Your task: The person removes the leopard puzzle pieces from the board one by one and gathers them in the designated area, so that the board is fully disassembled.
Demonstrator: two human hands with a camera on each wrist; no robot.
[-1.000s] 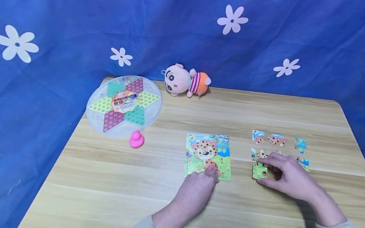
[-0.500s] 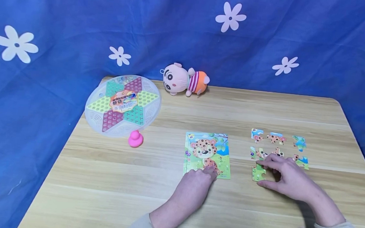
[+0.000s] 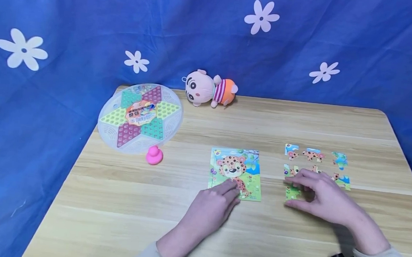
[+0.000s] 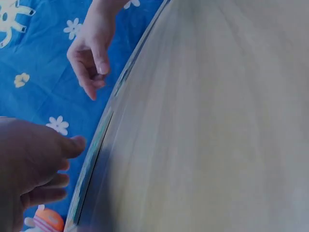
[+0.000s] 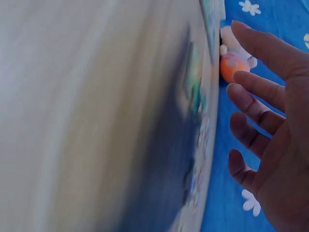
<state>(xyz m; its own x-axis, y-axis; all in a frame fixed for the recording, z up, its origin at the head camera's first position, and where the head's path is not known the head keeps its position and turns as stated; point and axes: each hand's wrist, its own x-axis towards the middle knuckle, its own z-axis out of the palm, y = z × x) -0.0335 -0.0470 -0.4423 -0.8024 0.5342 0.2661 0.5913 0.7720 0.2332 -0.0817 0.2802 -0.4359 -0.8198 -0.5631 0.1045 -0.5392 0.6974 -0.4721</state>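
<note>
My left hand (image 3: 205,209) rests with its fingers on the lower left part of a square leopard puzzle board (image 3: 250,180). In the left wrist view its thumb and fingers are relaxed and grip nothing. To the right, my right hand (image 3: 327,200) is over the loose jigsaw pieces. Its thumb and forefinger stand apart on either side of a green jigsaw piece (image 3: 291,193), and the right wrist view shows the fingers spread with nothing held. Beyond this hand lie a leopard jigsaw piece (image 3: 313,155) and a blue-green one (image 3: 340,160). Other pieces are partly hidden under the hand.
A round Chinese checkers board (image 3: 172,121) lies at the left of the wooden table (image 3: 130,219), with a pink duck-shaped toy (image 3: 154,156) at its front edge. At the back lies a plush doll (image 3: 209,89) before a blue flowered cloth (image 3: 199,23).
My left hand has drawn slightly down and left on the leopard board, its fingers now less tucked. My right thumb and forefinger have spread apart at the green piece, which lies flat.
</note>
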